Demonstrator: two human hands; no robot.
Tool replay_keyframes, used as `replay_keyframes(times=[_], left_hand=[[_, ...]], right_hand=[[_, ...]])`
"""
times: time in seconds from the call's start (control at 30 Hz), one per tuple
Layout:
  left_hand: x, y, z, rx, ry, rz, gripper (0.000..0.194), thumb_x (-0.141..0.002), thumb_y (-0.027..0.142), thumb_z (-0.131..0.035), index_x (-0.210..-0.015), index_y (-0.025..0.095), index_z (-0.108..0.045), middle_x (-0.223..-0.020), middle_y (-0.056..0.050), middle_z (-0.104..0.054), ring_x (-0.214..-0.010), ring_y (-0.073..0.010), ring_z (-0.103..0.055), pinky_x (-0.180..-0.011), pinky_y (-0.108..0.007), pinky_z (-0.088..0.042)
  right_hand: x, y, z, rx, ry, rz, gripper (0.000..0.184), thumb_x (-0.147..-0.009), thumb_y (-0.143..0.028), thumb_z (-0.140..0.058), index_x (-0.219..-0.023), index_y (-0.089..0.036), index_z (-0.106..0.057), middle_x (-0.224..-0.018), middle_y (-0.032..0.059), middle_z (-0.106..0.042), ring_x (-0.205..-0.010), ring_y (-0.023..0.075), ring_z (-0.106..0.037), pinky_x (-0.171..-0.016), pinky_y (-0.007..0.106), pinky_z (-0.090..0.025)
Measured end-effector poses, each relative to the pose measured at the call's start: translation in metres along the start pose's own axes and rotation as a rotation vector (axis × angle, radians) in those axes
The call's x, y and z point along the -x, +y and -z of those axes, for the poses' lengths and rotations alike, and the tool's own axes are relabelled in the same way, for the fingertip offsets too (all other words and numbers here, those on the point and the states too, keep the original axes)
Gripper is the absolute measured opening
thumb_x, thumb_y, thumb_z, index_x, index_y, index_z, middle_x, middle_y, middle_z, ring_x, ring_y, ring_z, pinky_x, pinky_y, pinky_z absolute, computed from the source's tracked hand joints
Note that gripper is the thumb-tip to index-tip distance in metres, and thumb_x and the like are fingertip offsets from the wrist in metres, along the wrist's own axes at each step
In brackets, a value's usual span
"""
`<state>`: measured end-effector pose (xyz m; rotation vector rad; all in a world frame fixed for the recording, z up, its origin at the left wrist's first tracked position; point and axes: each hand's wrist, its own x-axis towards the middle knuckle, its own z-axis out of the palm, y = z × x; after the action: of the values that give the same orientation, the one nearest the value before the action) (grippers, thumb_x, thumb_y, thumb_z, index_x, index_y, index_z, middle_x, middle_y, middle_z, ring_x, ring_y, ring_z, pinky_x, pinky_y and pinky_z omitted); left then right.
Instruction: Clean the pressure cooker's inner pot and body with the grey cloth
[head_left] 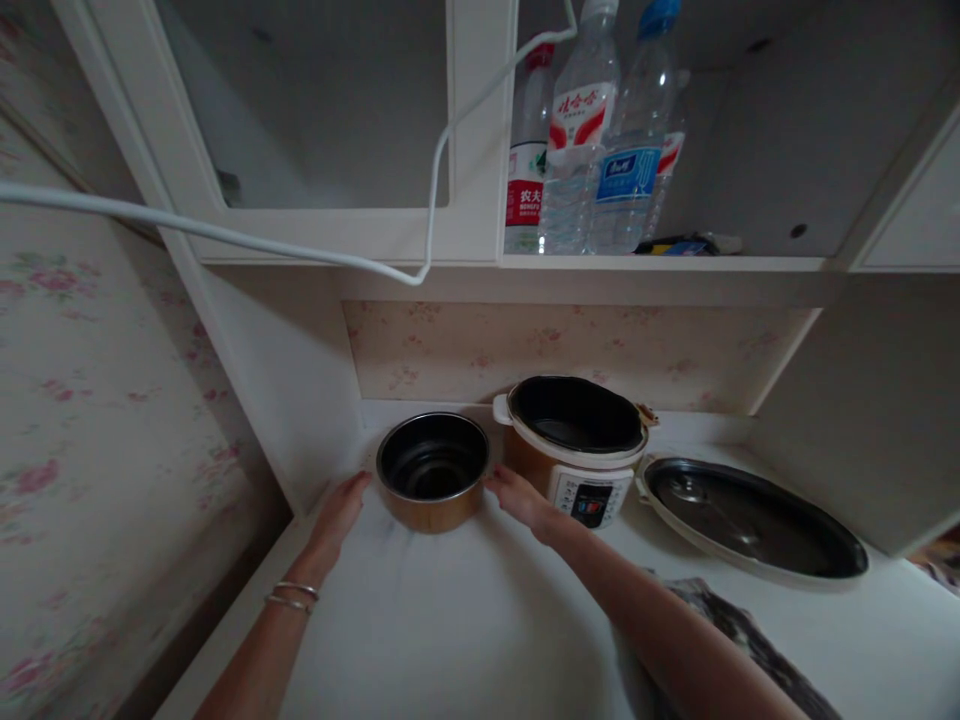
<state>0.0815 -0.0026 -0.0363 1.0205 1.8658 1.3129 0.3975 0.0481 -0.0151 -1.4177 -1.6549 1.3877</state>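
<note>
Head view: locate nonstick inner pot [433, 480] on countertop [442, 620], left of electric cooker [574, 460]. Note extended, unclosed fingers on left hand [339, 515]; cannot tell grip of right hand [520, 498]. Expect light, rigid, slick walls; cradle opposite sides.

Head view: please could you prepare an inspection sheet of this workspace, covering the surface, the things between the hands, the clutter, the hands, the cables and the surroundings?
Surface: white counter, light-coloured and smooth-looking.
Things in use: gold-sided round pot, upright, dark inside, between the hands.
Clutter: open-topped cooker right of the pot; oval lid-like piece farther right; dark patterned cloth-like item partly behind the right forearm.
Hands: left hand and right hand open, one on each side of the pot; contact cannot be confirmed.
Cables: white cable crosses before the upper cabinet.
Surroundings: plastic bottles in the cabinet; floral wallpaper at left and behind.
</note>
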Motion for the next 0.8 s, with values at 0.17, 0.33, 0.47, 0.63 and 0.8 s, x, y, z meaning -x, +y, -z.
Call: replay_keyframes(times=[0.17,0.33,0.47,0.63,0.8], left_hand=[[0.004,0.004,-0.013,0.056,-0.041,0.006,0.040,-0.088,0.045,-0.059,-0.116,0.018,-0.070,-0.137,-0.012,-0.062,-0.128,-0.0277,-0.056,-0.098,-0.038,-0.052],[0.017,0.010,-0.028,0.264,-0.059,0.009,0.038,-0.086,0.037,-0.067,-0.119,0.019,-0.069,-0.141,-0.010,-0.058,-0.132,-0.0272,-0.052,-0.107,-0.044,-0.045],[0.030,0.016,-0.029,0.404,-0.048,0.049,0.035,-0.083,0.030,-0.069,-0.116,0.019,-0.071,-0.133,-0.009,-0.065,-0.127,-0.0257,-0.057,-0.108,-0.044,-0.045],[0.054,0.047,-0.013,0.427,0.040,-0.026,0.039,-0.078,0.041,-0.074,-0.109,0.017,-0.074,-0.123,-0.007,-0.070,-0.124,-0.0250,-0.059,-0.111,-0.042,-0.042],[0.080,0.117,-0.008,0.458,0.205,-0.250,0.045,-0.076,0.047,-0.075,-0.109,0.016,-0.074,-0.113,-0.006,-0.073,-0.112,-0.0249,-0.064,-0.107,-0.041,-0.046]], right_hand=[[-0.014,-0.012,-0.012,-0.031,0.011,-0.059,0.043,-0.089,-0.050,-0.056,-0.118,-0.019,-0.063,-0.124,0.0114,-0.065,-0.116,0.0240,-0.058,-0.096,0.040,-0.046],[-0.005,-0.015,-0.024,-0.060,0.066,-0.027,0.034,-0.095,-0.040,-0.047,-0.119,-0.019,-0.059,-0.125,0.0111,-0.063,-0.116,0.0226,-0.057,-0.100,0.042,-0.042],[0.008,-0.024,-0.027,-0.076,0.130,0.043,0.032,-0.095,-0.033,-0.042,-0.118,-0.020,-0.059,-0.122,0.0106,-0.064,-0.117,0.0237,-0.055,-0.105,0.041,-0.036],[0.029,-0.052,-0.011,-0.128,0.148,0.160,0.033,-0.093,-0.041,-0.042,-0.115,-0.026,-0.062,-0.109,0.0030,-0.068,-0.107,0.0218,-0.058,-0.097,0.038,-0.043],[0.059,-0.095,0.023,-0.242,0.127,0.302,0.036,-0.092,-0.047,-0.046,-0.119,-0.028,-0.061,-0.111,0.0010,-0.067,-0.110,0.0212,-0.058,-0.089,0.034,-0.049]])
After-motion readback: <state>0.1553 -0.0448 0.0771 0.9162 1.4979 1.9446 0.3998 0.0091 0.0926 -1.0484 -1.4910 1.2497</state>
